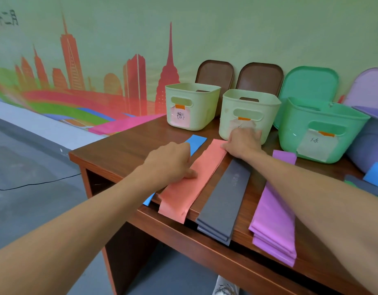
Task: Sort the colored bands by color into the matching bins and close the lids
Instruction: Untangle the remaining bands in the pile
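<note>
— From the left, what's there?
— The left hand (169, 162) lies knuckles-up on a salmon-pink band (183, 199). Its fingers are hidden, so I can't tell if it grips. Behind stands an open pink-labelled cream bin (192, 105). The right hand (243, 142) rests flat-fingered, thumb touching the band's far end.
— Best approach?
— I'd pinch both ends, fold, then lift.

Single view, worn on the person's head, wide-angle. Faces forward and down, close over the near corner of the table (128, 145). Green bin (290, 128) and wall (226, 28) close behind it; floor (24, 177) left.
</note>
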Demonstrator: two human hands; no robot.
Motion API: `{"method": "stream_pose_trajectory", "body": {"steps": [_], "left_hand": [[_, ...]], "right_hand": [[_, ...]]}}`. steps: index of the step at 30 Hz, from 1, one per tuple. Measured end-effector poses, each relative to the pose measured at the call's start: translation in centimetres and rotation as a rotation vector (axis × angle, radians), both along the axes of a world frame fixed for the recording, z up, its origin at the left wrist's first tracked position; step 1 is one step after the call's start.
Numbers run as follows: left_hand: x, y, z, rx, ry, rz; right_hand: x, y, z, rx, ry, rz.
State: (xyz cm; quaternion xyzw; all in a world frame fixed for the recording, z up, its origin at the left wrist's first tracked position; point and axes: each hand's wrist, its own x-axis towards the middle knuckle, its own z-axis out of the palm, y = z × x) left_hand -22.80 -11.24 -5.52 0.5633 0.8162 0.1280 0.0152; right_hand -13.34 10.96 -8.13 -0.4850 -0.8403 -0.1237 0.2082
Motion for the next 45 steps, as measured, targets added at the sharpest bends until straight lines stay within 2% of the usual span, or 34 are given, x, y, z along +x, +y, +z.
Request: {"method": "stream_pose_trajectory", "body": {"steps": [2, 4, 9, 13, 18, 22, 28, 33, 38, 41, 45], "left_hand": [[0.3, 0.0, 0.3, 0.029, 0.144, -0.036], [0.8, 0.4, 0.5, 0.092, 0.193, -0.132], [4.9, 2.7, 1.0, 0.239, 0.088, -0.367], [10.7, 5.6, 1.5, 0.230, 0.087, -0.537], [17.6, 9.4, 1.0, 0.171, 0.049, -0.700], [21.9, 12.2, -0.7, 0.162, -0.012, -0.711], [25.8, 15.8, -2.9, 0.276, -0.107, -0.707], [27.1, 17.2, -4.4, 0.287, 0.031, -0.721], [27.0, 16.9, -4.5, 0.314, 0.051, -0.716], [27.0, 16.5, -4.4, 0.317, 0.031, -0.680], [27.1, 16.2, -4.4, 0.340, 0.046, -0.656]], "right_hand": [[1.0, -0.7, 0.8, 0.121, -0.007, 0.076], [2.7, -1.3, 1.8, 0.106, -0.009, 0.192], [10.8, -2.0, 4.2, -0.099, -0.162, 0.319], [19.7, -2.1, 5.2, -0.152, -0.225, 0.294], [29.6, -2.3, 5.7, -0.206, -0.143, 0.208], [34.3, -2.3, 4.9, -0.215, -0.034, 0.164], [36.8, -1.9, 1.9, -0.149, 0.158, 0.159], [37.7, -1.7, 1.2, -0.116, 0.047, 0.219], [39.8, -1.5, 1.8, -0.100, 0.126, 0.202], [40.8, -1.1, 1.4, -0.139, 0.088, 0.143], [41.0, -1.0, 0.9, -0.128, 0.202, 0.138]]}}
